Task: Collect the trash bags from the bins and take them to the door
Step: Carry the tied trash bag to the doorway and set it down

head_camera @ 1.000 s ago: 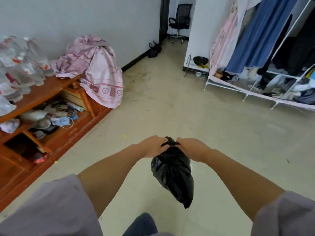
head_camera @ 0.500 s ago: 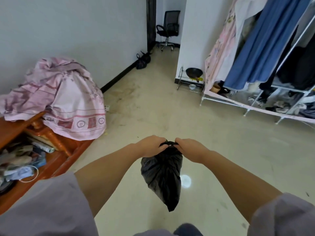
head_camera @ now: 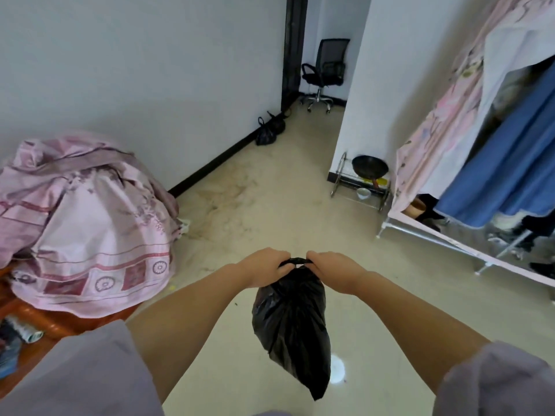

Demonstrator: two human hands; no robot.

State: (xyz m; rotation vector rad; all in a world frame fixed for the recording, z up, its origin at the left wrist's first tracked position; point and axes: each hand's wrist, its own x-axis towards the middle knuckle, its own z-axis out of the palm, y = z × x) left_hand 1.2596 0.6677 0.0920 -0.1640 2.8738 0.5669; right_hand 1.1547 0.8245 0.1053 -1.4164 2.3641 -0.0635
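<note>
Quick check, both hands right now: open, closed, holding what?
Left hand: closed on the gathered top of the black plastic trash bag.
Right hand: closed on the same bag's top, opposite side.

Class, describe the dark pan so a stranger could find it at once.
Start at the white wall corner right of the doorway. At its foot stands a small wire rack. The pan sits on top, round and black, above a little white bowl.
</note>
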